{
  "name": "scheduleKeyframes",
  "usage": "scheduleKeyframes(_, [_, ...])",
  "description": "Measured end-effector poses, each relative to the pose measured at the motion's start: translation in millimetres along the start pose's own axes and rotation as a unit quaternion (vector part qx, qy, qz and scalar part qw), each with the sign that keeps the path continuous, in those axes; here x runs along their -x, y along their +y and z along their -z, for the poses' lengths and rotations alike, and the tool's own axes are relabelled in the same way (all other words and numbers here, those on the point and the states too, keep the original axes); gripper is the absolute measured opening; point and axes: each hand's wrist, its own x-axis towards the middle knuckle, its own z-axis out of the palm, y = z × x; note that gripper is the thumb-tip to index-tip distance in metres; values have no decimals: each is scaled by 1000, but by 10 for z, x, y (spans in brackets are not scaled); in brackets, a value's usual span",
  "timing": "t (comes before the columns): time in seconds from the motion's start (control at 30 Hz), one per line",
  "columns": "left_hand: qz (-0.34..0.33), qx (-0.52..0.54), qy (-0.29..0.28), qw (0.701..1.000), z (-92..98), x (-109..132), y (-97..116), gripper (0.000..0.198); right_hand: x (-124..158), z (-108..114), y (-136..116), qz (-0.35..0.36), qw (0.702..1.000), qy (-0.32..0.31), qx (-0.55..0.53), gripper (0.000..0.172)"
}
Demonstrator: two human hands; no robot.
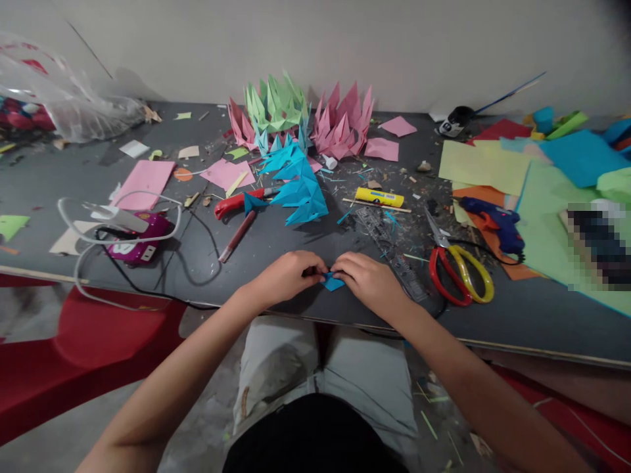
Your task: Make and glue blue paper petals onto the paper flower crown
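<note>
A small folded piece of blue paper (333, 283) is between my two hands, near the front edge of the table. My left hand (292, 276) pinches its left side with thumb and fingers. From the other side, my right hand (367, 281) grips the paper's right edge, fingertips close to those of the left. Just beyond my hands stands a blue folded-paper chain of pointed pieces (300, 187). Behind it are a green folded-paper ring (276, 105) and a pink one (345, 125).
Scissors (461, 272), a blue glue gun (495, 220), a yellow glue stick (379, 197) and a clear ruler (392, 253) lie to the right. Left are a red-handled cutter (234, 205), a marker-like stick (237, 238) and a purple power adapter with cables (140, 246). Coloured paper sheets (542, 223) cover the far right.
</note>
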Motion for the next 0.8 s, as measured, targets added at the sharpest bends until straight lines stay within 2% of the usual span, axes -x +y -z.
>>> scheduleKeyframes(0.2, [-11,-9,25,1000,-46,33,-44,6,49,12,49,81,994,-12,78,24])
scheduleKeyframes(0.37, [-17,-32,41,998,-68,54,-69,8,34,48,56,107,985,-33,133,27])
scheduleKeyframes(0.47, [-25,-51,48,997,-62,73,-82,11,4,66,78,113,984,-52,128,28])
scheduleKeyframes(0.8, [-67,-63,27,995,-14,99,-119,16,31,38,169,149,980,-59,117,31])
